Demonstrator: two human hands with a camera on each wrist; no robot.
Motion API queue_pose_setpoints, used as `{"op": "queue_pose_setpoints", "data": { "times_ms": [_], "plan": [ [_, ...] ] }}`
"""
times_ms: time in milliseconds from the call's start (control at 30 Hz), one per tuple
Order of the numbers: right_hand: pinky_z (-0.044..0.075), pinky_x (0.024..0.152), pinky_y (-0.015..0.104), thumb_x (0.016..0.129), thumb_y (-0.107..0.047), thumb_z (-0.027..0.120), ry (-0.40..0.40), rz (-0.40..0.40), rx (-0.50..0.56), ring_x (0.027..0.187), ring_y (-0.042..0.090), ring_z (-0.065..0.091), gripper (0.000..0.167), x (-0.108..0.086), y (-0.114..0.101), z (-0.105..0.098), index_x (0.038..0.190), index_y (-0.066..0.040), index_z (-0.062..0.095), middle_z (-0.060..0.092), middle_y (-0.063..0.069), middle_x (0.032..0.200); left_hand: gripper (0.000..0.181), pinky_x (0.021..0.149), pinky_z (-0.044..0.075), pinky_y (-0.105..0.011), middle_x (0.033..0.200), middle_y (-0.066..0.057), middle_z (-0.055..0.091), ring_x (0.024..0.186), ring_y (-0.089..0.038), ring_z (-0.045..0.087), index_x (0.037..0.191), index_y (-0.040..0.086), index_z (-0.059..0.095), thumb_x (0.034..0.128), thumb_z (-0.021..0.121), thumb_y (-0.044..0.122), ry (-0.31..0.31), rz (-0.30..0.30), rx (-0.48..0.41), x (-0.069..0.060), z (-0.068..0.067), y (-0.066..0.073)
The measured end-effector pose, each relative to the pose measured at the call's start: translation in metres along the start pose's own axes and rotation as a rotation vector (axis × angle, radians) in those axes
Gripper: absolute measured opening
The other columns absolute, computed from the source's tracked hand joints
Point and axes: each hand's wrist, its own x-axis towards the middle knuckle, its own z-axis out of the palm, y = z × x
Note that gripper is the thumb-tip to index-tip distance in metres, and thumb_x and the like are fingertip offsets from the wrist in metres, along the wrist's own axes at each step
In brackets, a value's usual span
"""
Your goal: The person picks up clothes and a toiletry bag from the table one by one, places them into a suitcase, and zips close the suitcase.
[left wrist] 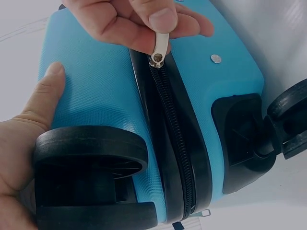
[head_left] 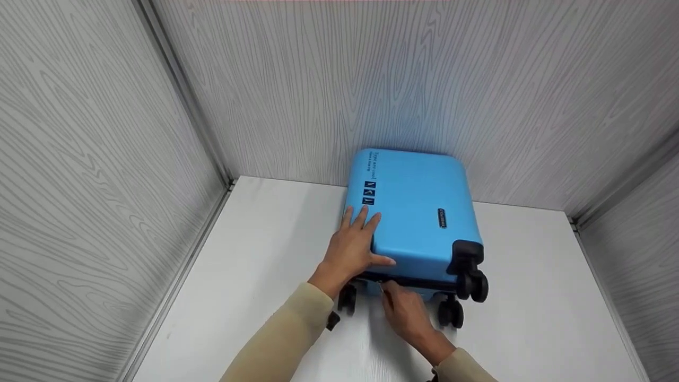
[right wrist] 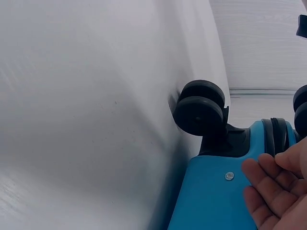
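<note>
A light blue hard-shell suitcase (head_left: 414, 207) lies flat on the white surface, its wheeled end facing me. My left hand (head_left: 351, 246) rests on the shell at its near left corner, fingers spread and straight, thumb along the near edge. My right hand (head_left: 406, 313) is at the wheeled end, low on the seam. In the left wrist view its thumb and forefinger pinch a metal zipper pull (left wrist: 161, 45) on the black zipper (left wrist: 175, 129). The closed zipper teeth run on from the slider toward the left-hand side.
Black caster wheels (head_left: 472, 285) jut from the suitcase's corners, close to both hands. Grey wood-grain panels (head_left: 297, 95) stand behind and at both sides. White surface (head_left: 254, 239) extends left and right of the suitcase. A small black piece (head_left: 332, 321) shows beside the left sleeve.
</note>
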Motion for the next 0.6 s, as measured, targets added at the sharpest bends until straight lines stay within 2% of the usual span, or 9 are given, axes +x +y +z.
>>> {"op": "queue_pose_setpoints", "data": {
  "times_ms": [300,600],
  "plan": [
    [0.041,0.052,0.027,0.099,-0.003,0.071,-0.023,0.020,0.016,0.057,0.015,0.057,0.011,-0.0003,0.0007,-0.0006,0.108,-0.006,0.067,0.065,0.004,0.077,0.119,0.124,0.035,-0.053,0.176,-0.008,0.020,0.164,-0.038,0.009,0.168,0.023,0.031,0.0743,0.079,0.077,-0.006,-0.002,-0.002,-0.0005,-0.0004,-0.0007],
    [0.039,0.052,0.025,0.100,-0.005,0.071,-0.022,0.056,0.017,0.055,0.012,0.054,0.010,-0.0021,0.0010,-0.0008,0.109,-0.008,0.069,0.066,0.004,0.077,0.118,0.121,0.039,-0.054,0.176,-0.009,0.022,0.164,-0.038,0.011,0.168,0.022,0.032,0.0739,0.079,0.077,0.008,0.014,0.002,-0.0004,0.0002,-0.0003]
  ]
}}
